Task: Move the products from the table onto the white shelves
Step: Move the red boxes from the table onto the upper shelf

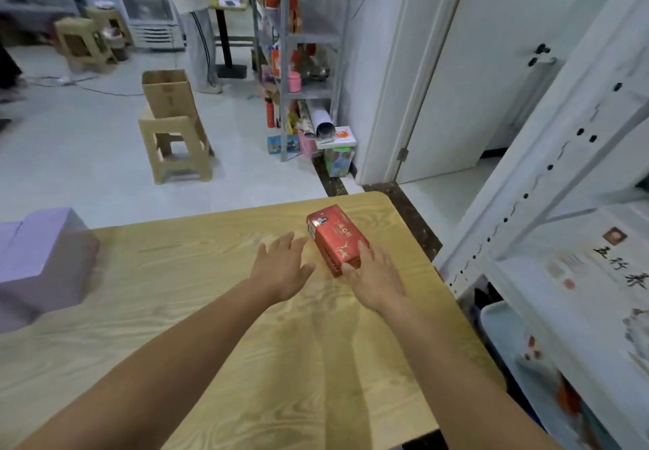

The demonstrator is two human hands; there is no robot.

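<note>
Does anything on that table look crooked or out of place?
Only slightly: the red box lies flat and skewed to the edges of the wooden table, near its far right corner. The right hand touches its near end; the left hand hovers open beside it. Nothing looks spilled or damaged.

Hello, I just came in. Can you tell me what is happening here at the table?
A person is reaching with both bare hands for a red box lying near the far right corner of the wooden table. The right hand touches the box's near end; the left hand is open beside it, not yet touching. The box is not lifted. The white shelves stand to the right.
</note>
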